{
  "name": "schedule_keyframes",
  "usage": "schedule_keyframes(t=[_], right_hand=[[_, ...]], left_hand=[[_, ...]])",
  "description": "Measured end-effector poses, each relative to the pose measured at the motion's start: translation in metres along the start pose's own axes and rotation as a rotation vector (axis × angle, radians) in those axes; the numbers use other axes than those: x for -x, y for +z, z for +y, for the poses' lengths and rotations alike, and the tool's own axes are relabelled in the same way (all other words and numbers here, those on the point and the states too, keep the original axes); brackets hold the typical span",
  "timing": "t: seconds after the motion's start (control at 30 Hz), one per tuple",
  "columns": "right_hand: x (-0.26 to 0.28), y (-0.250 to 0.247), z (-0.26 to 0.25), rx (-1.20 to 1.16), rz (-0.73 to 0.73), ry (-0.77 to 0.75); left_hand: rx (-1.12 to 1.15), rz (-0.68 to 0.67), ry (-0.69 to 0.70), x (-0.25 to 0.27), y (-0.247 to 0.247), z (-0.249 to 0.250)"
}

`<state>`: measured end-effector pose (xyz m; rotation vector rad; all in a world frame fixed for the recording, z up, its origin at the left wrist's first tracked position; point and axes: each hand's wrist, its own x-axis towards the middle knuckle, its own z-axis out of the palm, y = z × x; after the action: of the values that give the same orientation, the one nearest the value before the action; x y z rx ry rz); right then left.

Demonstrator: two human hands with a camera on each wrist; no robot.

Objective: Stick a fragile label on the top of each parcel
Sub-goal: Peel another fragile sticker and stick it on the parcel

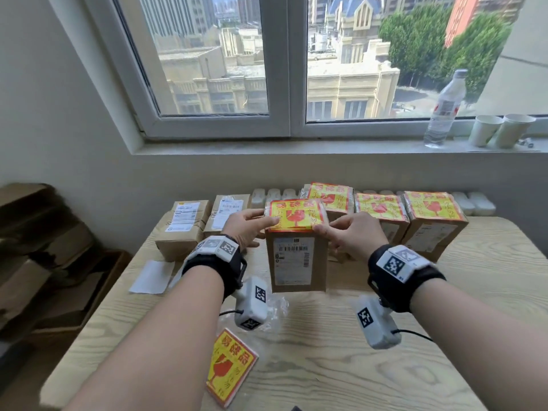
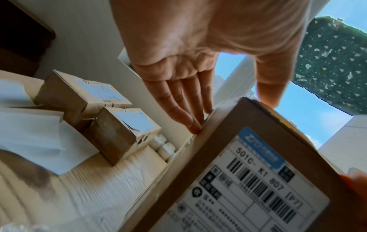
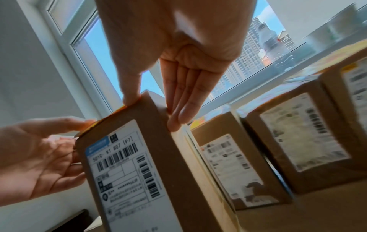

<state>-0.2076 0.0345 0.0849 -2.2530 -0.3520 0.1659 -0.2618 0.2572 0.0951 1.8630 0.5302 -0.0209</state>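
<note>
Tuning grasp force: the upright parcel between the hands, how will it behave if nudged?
The upright parcel stands on a narrow end, so it probably tips easily. Its cardboard faces look flat and stiff. The left hand and right hand steady it with straight fingers, suggesting it is fairly light.
</note>
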Motion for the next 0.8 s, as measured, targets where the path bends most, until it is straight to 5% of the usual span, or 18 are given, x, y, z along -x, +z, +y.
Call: schedule_keyframes(t=[0.27,0.53,0.7,0.8], right_hand=[[-0.048,0.052,-0.048,0.058,-0.033,-0.04],[-0.101,0.088,-0.043,0.139,-0.09,0.116],[-0.113,0.093,-0.038,0.132,0.04,0.157],[-0.111,0.086,-0.034,0.317,0.207,0.089]], left_hand=[[0.098,0.091,-0.007,-0.047,-0.055,-0.008],[0.043,-0.007,-0.082,-0.116,-0.059,-0.024],[-0.118,-0.028,-0.146,-0.152,-0.04,-0.053],[-0.053,-0.059,-0.204,-0.157,-0.029,-0.055]])
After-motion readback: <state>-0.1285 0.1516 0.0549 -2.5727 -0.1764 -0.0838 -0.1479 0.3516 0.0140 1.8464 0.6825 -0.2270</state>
